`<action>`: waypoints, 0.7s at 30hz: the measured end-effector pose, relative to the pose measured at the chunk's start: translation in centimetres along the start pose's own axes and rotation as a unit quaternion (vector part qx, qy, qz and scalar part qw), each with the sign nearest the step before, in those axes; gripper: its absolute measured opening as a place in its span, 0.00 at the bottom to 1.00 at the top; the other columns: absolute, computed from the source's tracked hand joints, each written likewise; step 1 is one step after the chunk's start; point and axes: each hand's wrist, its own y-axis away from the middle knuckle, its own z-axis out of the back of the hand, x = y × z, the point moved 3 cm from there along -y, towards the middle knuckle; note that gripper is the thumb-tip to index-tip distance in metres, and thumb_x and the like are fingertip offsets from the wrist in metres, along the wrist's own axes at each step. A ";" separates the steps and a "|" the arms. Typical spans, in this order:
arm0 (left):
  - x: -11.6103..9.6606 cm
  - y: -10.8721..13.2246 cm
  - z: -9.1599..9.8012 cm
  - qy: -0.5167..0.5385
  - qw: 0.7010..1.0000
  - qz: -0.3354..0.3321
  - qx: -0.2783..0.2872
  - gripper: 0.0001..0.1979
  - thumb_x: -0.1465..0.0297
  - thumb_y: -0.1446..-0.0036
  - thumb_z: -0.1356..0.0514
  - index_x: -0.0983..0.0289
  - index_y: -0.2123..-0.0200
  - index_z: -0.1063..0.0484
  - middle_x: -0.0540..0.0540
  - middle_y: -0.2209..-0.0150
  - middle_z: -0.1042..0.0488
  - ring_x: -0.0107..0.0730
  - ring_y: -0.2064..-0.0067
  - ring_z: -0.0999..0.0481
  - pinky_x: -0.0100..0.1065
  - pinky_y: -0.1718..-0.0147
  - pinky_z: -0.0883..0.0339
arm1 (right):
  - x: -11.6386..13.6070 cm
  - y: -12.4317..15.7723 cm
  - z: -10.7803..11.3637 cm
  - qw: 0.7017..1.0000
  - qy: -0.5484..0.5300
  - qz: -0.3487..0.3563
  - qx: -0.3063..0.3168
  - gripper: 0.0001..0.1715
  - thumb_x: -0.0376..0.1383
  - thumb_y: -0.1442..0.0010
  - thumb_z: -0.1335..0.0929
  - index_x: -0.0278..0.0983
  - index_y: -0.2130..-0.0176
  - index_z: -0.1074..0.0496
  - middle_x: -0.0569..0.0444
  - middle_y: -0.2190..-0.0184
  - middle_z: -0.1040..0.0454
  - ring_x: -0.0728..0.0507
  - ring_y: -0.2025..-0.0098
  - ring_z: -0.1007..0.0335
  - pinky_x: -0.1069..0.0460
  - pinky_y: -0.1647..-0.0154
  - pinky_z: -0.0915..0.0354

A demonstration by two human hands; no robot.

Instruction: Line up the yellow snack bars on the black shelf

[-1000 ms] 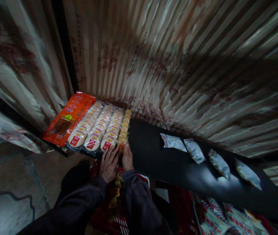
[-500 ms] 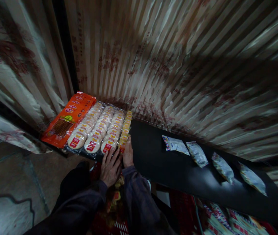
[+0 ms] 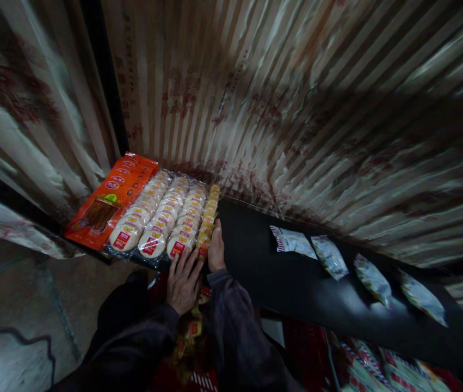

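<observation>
My left hand (image 3: 184,281) lies palm down at the front edge of the shelf. Its fingers are stretched and a little apart, with the tips by the front of a narrow row of yellow snack packets (image 3: 208,218). Flat along the right side of that row rests my right hand (image 3: 216,249), fingers straight and pointing away from me. Left of the yellow row, three rows of round white crackers in clear wrappers (image 3: 152,243) with red labels overlap front to back. Neither hand is closed around anything.
Orange snack bags (image 3: 109,201) lie at the left end of the black shelf (image 3: 251,256). Several small silvery packets (image 3: 329,258) are spaced along its right half. Below stand red crates (image 3: 304,348) holding packets. Pleated curtain (image 3: 255,109) hangs behind.
My right hand has shifted slightly up and along the side of the yellow row. My left hand stays nearly in place at the front edge.
</observation>
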 end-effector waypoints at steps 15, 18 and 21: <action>0.1 0.2 -0.5 0.004 1.000 0.021 -0.004 0.24 0.72 0.42 0.44 0.61 0.42 0.32 0.59 0.36 0.36 0.45 0.31 0.48 0.51 0.34 0.54 | 0.0 -1.3 -0.8 0.997 -0.068 -0.016 0.019 0.47 0.62 0.42 0.42 0.40 0.33 0.47 0.50 0.35 0.38 0.43 0.36 0.39 0.47 0.36 0.42; 0.1 0.2 -0.5 -0.001 1.000 0.021 -0.001 0.25 0.72 0.43 0.44 0.61 0.41 0.33 0.59 0.36 0.36 0.44 0.31 0.48 0.51 0.34 0.54 | 0.4 -1.2 -1.2 0.995 -0.083 -0.013 0.052 0.46 0.62 0.41 0.43 0.41 0.33 0.47 0.51 0.38 0.34 0.43 0.39 0.34 0.47 0.39 0.37; 0.1 0.1 -0.3 -0.009 1.000 0.012 0.001 0.26 0.74 0.43 0.44 0.60 0.40 0.34 0.59 0.36 0.37 0.44 0.31 0.48 0.50 0.34 0.53 | 0.2 -1.1 -0.5 0.996 -0.080 -0.010 0.030 0.45 0.61 0.40 0.43 0.41 0.34 0.45 0.52 0.35 0.38 0.43 0.36 0.39 0.46 0.36 0.41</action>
